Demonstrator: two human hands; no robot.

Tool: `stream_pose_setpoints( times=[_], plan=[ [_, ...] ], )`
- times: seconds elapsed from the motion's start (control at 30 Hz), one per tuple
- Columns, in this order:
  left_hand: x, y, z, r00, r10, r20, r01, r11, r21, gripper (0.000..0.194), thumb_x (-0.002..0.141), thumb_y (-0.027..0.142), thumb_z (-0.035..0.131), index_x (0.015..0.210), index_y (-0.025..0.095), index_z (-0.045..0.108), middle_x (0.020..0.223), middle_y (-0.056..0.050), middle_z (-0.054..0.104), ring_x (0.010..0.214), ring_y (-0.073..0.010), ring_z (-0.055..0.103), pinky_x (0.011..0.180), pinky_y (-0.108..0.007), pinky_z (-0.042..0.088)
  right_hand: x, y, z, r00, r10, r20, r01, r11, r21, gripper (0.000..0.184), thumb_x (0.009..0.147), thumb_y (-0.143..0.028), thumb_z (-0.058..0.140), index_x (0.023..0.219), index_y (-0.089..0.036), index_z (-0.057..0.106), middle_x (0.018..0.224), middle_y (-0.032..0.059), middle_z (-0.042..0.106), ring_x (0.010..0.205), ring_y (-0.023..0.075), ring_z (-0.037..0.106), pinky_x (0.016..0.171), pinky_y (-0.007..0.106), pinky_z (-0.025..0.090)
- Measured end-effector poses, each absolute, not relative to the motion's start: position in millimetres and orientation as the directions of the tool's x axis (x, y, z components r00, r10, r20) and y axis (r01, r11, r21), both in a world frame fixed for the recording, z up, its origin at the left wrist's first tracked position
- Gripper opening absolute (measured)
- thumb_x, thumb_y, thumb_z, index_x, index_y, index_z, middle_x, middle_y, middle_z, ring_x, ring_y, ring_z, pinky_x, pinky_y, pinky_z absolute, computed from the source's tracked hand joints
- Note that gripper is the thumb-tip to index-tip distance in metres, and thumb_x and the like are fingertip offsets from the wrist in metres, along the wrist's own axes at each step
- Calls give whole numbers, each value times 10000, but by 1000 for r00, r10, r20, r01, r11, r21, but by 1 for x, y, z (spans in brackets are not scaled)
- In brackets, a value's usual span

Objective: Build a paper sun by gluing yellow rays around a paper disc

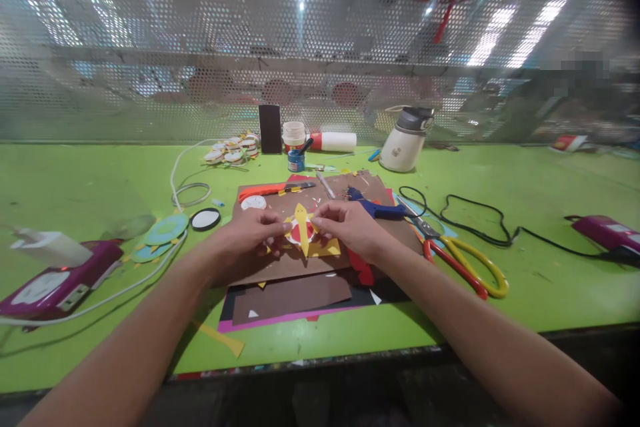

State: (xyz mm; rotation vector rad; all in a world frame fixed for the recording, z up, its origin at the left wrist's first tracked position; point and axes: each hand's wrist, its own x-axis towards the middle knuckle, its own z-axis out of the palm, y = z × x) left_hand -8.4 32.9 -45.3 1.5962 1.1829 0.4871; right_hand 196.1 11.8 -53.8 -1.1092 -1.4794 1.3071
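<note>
Between my hands is a small paper turtle [301,232], with a long yellow strip for head and tail across a red and white round body. My left hand [253,235] is closed, thumb and fingers pinching its left edge. On the opposite edge, my right hand [350,227] pinches with thumb and forefinger. Beneath them lie a yellow paper piece [327,248] and a brown sheet [250,267]. An orange-handled cutter [265,191] and a white scalloped disc [253,203] rest beyond my left hand. A blue glue gun [380,209] lies just past my right hand.
Large scissors [465,260] with red and yellow handles lie at the right. Purple power strips [65,280] with cables flank the work. Behind stand a phone [270,129], a blue jar [296,161] and a white bottle [403,143]. Several finished paper pieces [233,149] are piled at back left.
</note>
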Motion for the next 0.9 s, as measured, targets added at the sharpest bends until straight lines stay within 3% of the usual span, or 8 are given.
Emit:
stream_pose_setpoints(
  times=[0.23, 0.37, 0.47, 0.7, 0.9],
  plan=[
    [0, 23, -51, 511, 825, -242, 119, 210, 970, 228, 788, 344, 651, 828, 119, 657, 750, -119, 699, 655, -168, 651, 586, -268, 489, 198, 11, -52, -250, 967, 43, 86, 67, -994, 88, 745, -215, 679, 728, -150, 622, 559, -10, 653, 530, 100, 625, 520, 210, 531],
    [3, 25, -54, 515, 825, -235, 110, 208, 972, 197, 805, 312, 631, 846, 120, 648, 731, -115, 699, 635, -182, 665, 611, -309, 526, 198, 11, -52, -254, 966, 52, 89, 77, -993, 86, 751, -221, 671, 739, -150, 624, 570, -7, 654, 539, 101, 623, 528, 213, 529],
    [5, 27, -57, 483, 845, -227, 82, 214, 973, 183, 801, 301, 627, 882, 137, 622, 687, -97, 688, 635, -202, 672, 529, -293, 518, 198, 10, -53, -250, 967, 52, 72, 73, -995, 94, 753, -230, 664, 734, -148, 622, 583, -4, 656, 562, 107, 636, 543, 216, 525],
    [11, 25, -56, 375, 899, -226, 125, 192, 973, 157, 783, 281, 630, 843, 139, 599, 553, -44, 643, 469, -112, 567, 406, -184, 392, 197, 10, -53, -237, 971, 19, 33, 28, -999, 133, 733, -270, 694, 735, -153, 628, 599, -9, 644, 591, 117, 649, 552, 226, 521],
    [12, 25, -55, 288, 939, -187, 122, 158, 980, 215, 704, 252, 669, 885, 153, 607, 502, 4, 598, 435, -116, 537, 420, -215, 394, 196, 9, -52, -114, 993, 14, 15, 16, -1000, 159, 667, -277, 748, 706, -159, 649, 659, -15, 630, 571, 88, 572, 589, 235, 479]
  ],
)
